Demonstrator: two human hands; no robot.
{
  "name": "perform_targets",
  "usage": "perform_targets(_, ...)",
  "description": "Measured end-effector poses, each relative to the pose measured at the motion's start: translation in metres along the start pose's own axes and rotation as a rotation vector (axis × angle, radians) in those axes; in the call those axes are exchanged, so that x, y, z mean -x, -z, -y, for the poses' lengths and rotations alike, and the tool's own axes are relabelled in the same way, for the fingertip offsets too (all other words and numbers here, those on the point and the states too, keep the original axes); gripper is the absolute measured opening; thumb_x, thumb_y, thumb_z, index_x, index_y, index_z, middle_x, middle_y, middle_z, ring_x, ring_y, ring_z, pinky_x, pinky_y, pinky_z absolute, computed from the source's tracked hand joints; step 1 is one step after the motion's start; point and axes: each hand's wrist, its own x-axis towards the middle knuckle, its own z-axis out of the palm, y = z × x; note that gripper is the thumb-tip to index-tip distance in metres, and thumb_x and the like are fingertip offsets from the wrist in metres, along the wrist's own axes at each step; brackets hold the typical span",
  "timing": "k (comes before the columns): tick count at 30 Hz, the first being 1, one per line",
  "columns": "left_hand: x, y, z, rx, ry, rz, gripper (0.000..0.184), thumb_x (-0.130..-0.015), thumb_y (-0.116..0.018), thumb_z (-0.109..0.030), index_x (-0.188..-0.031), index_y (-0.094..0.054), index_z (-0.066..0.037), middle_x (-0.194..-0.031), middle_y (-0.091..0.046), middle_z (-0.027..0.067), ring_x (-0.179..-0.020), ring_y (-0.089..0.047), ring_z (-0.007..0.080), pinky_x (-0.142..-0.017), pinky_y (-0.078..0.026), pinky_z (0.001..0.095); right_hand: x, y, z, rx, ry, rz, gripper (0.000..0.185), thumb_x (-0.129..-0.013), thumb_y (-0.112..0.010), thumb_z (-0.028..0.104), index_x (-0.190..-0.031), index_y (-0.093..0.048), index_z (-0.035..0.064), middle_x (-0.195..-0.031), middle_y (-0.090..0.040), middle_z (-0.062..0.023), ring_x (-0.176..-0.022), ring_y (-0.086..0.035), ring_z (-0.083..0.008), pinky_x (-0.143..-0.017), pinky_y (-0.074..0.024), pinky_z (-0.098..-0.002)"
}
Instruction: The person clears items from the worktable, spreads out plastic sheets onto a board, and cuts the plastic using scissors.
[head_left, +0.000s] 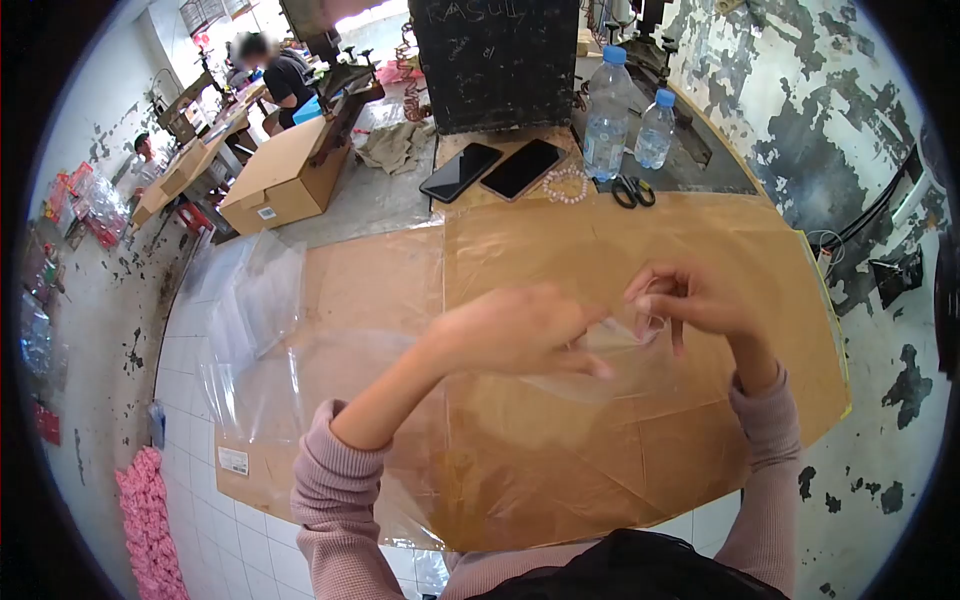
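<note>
My right hand (688, 302) is over the right half of the brown-covered table, its fingers curled and closed on the edge of a clear plastic bag (625, 375). A thin pale loop shows at those fingertips; what it is I cannot make out. To its left, my left hand (520, 328) is stretched out above the bag, palm down and a little blurred. Its thumb and fingers are apart with nothing visible between them. The bag is see-through, so its outline on the table is faint.
Clear plastic sheets (245, 315) lie at the table's left. Along the back are two phones (461, 172), a bead bracelet (566, 186), black scissors (633, 191), two water bottles (605, 125) and a cardboard box (280, 180). Other people (287, 80) sit far back left.
</note>
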Motion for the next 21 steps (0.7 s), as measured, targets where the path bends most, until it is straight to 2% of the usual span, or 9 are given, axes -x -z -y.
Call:
perform_targets(2,-0.02,0.008,0.029,0.076,-0.179,0.088,0.02,-0.089,-0.05,-0.016,-0.106,-0.056,-0.009,-0.073,-0.065,0.0091,-0.068,-0.064,0.0223,-0.059,-0.048,0.0348,-0.026,0.04,-0.018,-0.035,0.076,0.051,0.023,-0.091,-0.053,0.019,-0.096,-0.062,-0.001,-0.086,-0.066,-0.009,-0.077,-0.065,-0.0171,-0.056,-0.051,-0.0268)
perform_targets(3,-0.029,0.012,0.037,0.123,-0.151,0.129,0.019,-0.088,-0.049,-0.014,-0.105,-0.056,-0.008,-0.074,-0.065,0.0093,-0.068,-0.065,0.0209,-0.06,-0.049,0.0336,-0.046,0.06,-0.036,-0.053,0.111,0.078,0.024,-0.091,-0.052,0.021,-0.096,-0.062,-0.0009,-0.086,-0.066,-0.0096,-0.08,-0.065,-0.019,-0.059,-0.0524,-0.0291)
perform_targets(5,-0.046,0.018,0.048,0.216,-0.099,0.208,0.019,-0.088,-0.047,-0.009,-0.105,-0.055,-0.008,-0.076,-0.066,0.0097,-0.07,-0.065,0.0179,-0.061,-0.05,0.0311,-0.104,0.093,-0.076,0.233,0.167,-0.482,0.028,-0.091,-0.052,0.025,-0.097,-0.062,0.0001,-0.091,-0.066,-0.0116,-0.087,-0.063,-0.0228,-0.071,-0.05,-0.0362)
perform_targets(7,-0.053,0.015,0.053,0.239,-0.019,0.123,0.02,-0.084,-0.047,-0.007,-0.101,-0.057,-0.007,-0.079,-0.066,0.0093,-0.07,-0.066,0.0176,-0.066,-0.049,0.0315,-0.138,0.11,-0.105,0.773,0.133,-0.822,0.027,-0.088,-0.055,0.025,-0.098,-0.062,0.0003,-0.092,-0.064,-0.0147,-0.087,-0.061,-0.0288,-0.074,-0.0477,-0.0403)
perform_targets(10,-0.057,0.01,0.055,0.29,0.04,0.069,0.021,-0.082,-0.046,-0.005,-0.099,-0.058,-0.007,-0.081,-0.065,0.009,-0.069,-0.066,0.0172,-0.068,-0.049,0.0312,-0.172,0.125,-0.162,0.953,0.309,-0.967,0.031,-0.081,-0.06,0.022,-0.1,-0.057,-0.0021,-0.093,-0.061,-0.0232,-0.085,-0.058,-0.0391,-0.074,-0.0458,-0.0461)
perform_targets(13,-0.054,0.012,0.055,0.278,0.032,0.043,0.02,-0.082,-0.046,-0.005,-0.099,-0.057,-0.007,-0.081,-0.065,0.0099,-0.071,-0.066,0.0194,-0.069,-0.049,0.0328,-0.173,0.116,-0.152,1.11,0.105,-1.004,0.032,-0.078,-0.062,0.017,-0.1,-0.052,-0.0032,-0.095,-0.06,-0.0265,-0.086,-0.058,-0.0404,-0.072,-0.0468,-0.0466)
perform_targets(16,-0.057,0.005,0.066,0.105,-0.018,-0.063,0.019,-0.082,-0.048,-0.009,-0.098,-0.056,-0.006,-0.083,-0.065,0.0115,-0.078,-0.064,0.024,-0.071,-0.048,0.036,-0.162,0.116,-0.124,1.064,-0.134,-0.893,0.031,-0.076,-0.066,0.017,-0.092,-0.048,-0.0025,-0.086,-0.06,-0.0262,-0.079,-0.06,-0.0404,-0.066,-0.0496,-0.0423)
perform_targets(19,-0.067,-0.014,0.091,-0.071,-0.045,-0.259,0.019,-0.083,-0.054,-0.016,-0.098,-0.053,-0.003,-0.079,-0.064,0.0122,-0.08,-0.062,0.0276,-0.071,-0.047,0.0381,-0.14,0.131,-0.116,0.979,-0.316,-0.733,0.032,-0.076,-0.065,0.012,-0.098,-0.048,-0.0034,-0.085,-0.062,-0.023,-0.075,-0.063,-0.0327,-0.061,-0.051,-0.0385)
perform_targets(21,-0.074,-0.022,0.09,-0.103,0.048,-0.318,0.025,-0.083,-0.058,-0.021,-0.097,-0.053,-0.002,-0.078,-0.063,0.0127,-0.08,-0.061,0.0287,-0.071,-0.047,0.0386,-0.102,0.137,-0.105,0.412,-0.308,-0.508,0.037,-0.078,-0.061,0.01,-0.108,-0.047,-0.0046,-0.087,-0.062,-0.0194,-0.077,-0.064,-0.0257,-0.062,-0.0508,-0.034)
